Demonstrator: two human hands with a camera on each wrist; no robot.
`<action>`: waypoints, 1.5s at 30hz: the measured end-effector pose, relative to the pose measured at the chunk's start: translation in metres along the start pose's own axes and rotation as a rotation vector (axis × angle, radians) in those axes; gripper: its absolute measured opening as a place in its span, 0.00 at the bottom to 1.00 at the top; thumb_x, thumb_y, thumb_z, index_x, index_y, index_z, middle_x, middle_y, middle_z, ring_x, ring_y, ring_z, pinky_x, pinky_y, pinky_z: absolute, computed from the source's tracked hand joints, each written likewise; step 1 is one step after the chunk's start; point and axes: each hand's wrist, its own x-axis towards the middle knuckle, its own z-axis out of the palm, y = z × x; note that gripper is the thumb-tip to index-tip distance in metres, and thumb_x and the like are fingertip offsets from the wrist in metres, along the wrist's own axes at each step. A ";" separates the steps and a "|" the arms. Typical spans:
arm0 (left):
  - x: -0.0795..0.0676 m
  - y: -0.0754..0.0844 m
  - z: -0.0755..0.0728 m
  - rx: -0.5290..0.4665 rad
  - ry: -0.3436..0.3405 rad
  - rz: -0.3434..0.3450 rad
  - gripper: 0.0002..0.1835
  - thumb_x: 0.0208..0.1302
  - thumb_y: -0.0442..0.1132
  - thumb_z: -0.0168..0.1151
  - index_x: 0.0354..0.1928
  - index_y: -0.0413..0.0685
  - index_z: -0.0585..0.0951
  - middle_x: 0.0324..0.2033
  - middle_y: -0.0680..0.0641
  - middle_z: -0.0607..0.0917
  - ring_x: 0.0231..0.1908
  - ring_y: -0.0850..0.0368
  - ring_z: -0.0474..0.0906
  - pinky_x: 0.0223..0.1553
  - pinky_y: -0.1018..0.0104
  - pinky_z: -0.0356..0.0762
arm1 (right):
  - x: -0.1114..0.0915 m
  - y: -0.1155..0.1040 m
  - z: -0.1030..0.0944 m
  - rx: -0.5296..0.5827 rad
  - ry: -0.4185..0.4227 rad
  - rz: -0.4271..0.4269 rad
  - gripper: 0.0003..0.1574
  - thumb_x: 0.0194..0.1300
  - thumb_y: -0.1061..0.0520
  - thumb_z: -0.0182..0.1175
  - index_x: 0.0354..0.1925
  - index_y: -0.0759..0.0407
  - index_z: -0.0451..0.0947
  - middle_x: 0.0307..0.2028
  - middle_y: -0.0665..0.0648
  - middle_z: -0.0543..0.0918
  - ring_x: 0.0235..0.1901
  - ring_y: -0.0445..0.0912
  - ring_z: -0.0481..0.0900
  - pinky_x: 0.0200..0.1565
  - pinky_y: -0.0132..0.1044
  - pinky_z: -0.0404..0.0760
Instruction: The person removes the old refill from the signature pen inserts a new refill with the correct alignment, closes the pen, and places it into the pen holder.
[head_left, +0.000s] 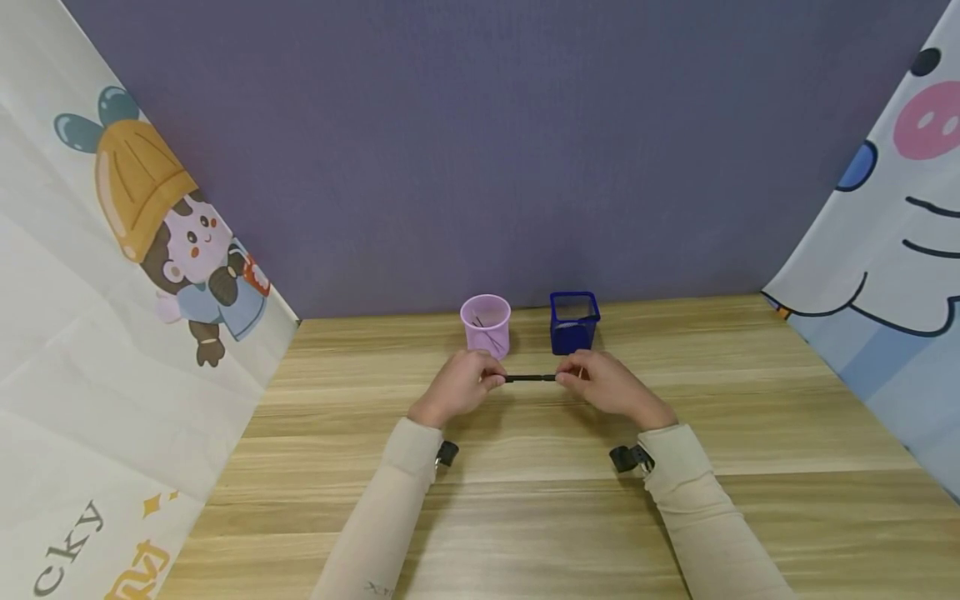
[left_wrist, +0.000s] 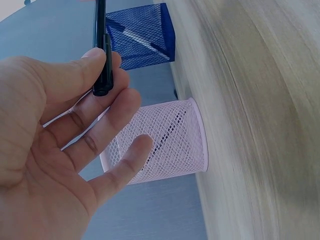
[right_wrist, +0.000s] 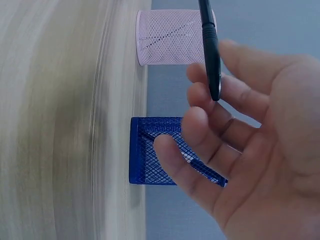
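A black pen (head_left: 530,378) spans the gap between both hands, lying level above the table. My left hand (head_left: 461,383) pinches its clip end between thumb and fingers; in the left wrist view the other fingers spread loosely. At the opposite, tapered end my right hand (head_left: 607,385) pinches the pen, its remaining fingers half bent in the right wrist view. Just beyond the left hand stands a round pink mesh cup (head_left: 474,340) with thin dark sticks inside. A square blue mesh holder (head_left: 572,340) stands beyond the right hand, with a dark and white pen inside.
Both containers stand near the back edge of the wood-grain table (head_left: 525,517), before a grey-blue panel (head_left: 480,150). Printed cartoon curtains hang on the left (head_left: 75,350) and right (head_left: 877,333). A small black device sits at each wrist.
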 end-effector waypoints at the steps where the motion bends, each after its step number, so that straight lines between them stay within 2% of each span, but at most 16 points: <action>1: 0.000 0.000 0.000 -0.001 0.000 0.001 0.04 0.66 0.36 0.69 0.38 0.46 0.90 0.34 0.50 0.90 0.36 0.59 0.83 0.43 0.65 0.83 | 0.000 0.000 0.000 -0.003 0.002 -0.007 0.10 0.75 0.53 0.60 0.46 0.56 0.85 0.35 0.50 0.83 0.32 0.42 0.76 0.35 0.36 0.77; 8: 0.001 -0.001 0.001 0.005 -0.003 -0.006 0.04 0.67 0.37 0.69 0.39 0.47 0.90 0.35 0.50 0.90 0.36 0.60 0.83 0.44 0.65 0.83 | -0.001 0.003 0.001 -0.015 0.002 -0.032 0.12 0.76 0.57 0.58 0.47 0.60 0.86 0.38 0.53 0.85 0.34 0.42 0.76 0.38 0.37 0.77; 15: 0.000 0.000 0.000 0.006 -0.006 -0.005 0.04 0.66 0.37 0.69 0.39 0.47 0.90 0.34 0.51 0.89 0.36 0.60 0.82 0.43 0.66 0.82 | -0.003 0.001 -0.001 -0.019 -0.014 -0.048 0.12 0.75 0.60 0.57 0.48 0.62 0.86 0.41 0.55 0.85 0.39 0.44 0.80 0.43 0.42 0.81; 29: -0.001 0.002 -0.001 0.004 -0.021 -0.015 0.04 0.66 0.37 0.69 0.39 0.47 0.90 0.35 0.50 0.90 0.36 0.60 0.83 0.42 0.67 0.83 | -0.001 -0.002 0.000 -0.027 -0.016 -0.018 0.10 0.74 0.59 0.60 0.47 0.60 0.85 0.38 0.52 0.83 0.38 0.44 0.81 0.41 0.38 0.81; 45: 0.000 0.002 -0.001 0.003 -0.017 -0.016 0.04 0.67 0.37 0.69 0.39 0.47 0.90 0.35 0.50 0.90 0.36 0.60 0.83 0.42 0.67 0.82 | 0.000 0.000 0.000 -0.036 0.016 -0.046 0.03 0.71 0.61 0.63 0.42 0.58 0.82 0.35 0.51 0.82 0.35 0.41 0.78 0.38 0.36 0.78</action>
